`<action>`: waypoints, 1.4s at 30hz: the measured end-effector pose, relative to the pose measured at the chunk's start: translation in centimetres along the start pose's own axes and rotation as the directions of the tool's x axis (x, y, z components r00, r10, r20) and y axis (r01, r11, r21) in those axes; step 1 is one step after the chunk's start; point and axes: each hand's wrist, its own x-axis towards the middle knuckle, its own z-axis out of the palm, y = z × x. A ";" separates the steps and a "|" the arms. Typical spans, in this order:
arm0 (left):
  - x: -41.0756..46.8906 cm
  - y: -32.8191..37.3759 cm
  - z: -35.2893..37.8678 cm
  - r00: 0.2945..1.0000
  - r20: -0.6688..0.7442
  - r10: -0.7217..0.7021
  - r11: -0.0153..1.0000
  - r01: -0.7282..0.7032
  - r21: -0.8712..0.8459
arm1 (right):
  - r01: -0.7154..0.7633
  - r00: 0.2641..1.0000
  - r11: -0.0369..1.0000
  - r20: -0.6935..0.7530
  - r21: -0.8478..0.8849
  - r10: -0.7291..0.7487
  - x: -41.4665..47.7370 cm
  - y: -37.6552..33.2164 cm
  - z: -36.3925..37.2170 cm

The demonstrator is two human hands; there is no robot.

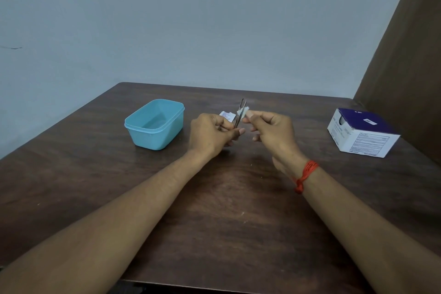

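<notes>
While both hands sit raised above centre of dark wood-grain worktop (214, 217), left hand (210, 136) pinches lower end of one pair of slim metal tweezers (242, 104), tips toward 12 o'clock. Right hand (274, 133), fingers curled, pinches one small soft white swab (244, 110) against tweezers' prongs. One torn paper packet (226, 115) lies flat just behind left hand. One smooth rounded teal plastic tub (152, 138), lidless, at 10 o'clock. One white-and-purple cardboard box (362, 136) at 2 o'clock. One red thread band (307, 172) on right wrist.
</notes>
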 end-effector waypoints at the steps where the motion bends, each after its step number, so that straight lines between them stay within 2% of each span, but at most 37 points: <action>1: 0.0 0.0 -0.1 1.000 0.003 -0.015 1.000 0.015 -0.019 | 0.001 1.000 1.000 0.019 0.010 -0.001 0.0 0.0 0.0; 7: -0.1 0.2 -0.1 0.998 0.036 -0.048 0.995 0.051 -0.084 | 0.008 0.999 0.999 0.038 0.051 -0.010 0.2 0.4 -0.6; 15: -0.1 0.0 -0.4 0.997 0.079 -0.008 1.000 0.010 -0.028 | -0.036 0.999 0.999 0.039 0.011 0.036 0.6 0.8 -0.8; 22: -0.1 0.0 -0.1 0.991 0.132 0.004 1.000 -0.007 0.020 | -0.080 0.997 0.987 -0.005 0.141 0.081 1.3 0.1 -1.5; 30: -0.4 0.2 -0.4 0.995 0.091 0.039 0.998 -0.044 0.051 | -0.124 0.989 0.992 0.080 0.016 0.122 0.8 1.3 -0.9; 37: -0.3 0.5 0.0 0.994 0.066 0.086 0.980 -0.096 0.176 | -0.126 0.987 0.980 -0.081 0.151 0.139 2.1 0.9 -1.8; 42: -0.1 0.9 -0.8 0.987 -0.011 0.161 0.927 -0.148 0.345 | -0.137 0.975 0.969 -0.144 0.206 0.169 2.6 1.8 -2.2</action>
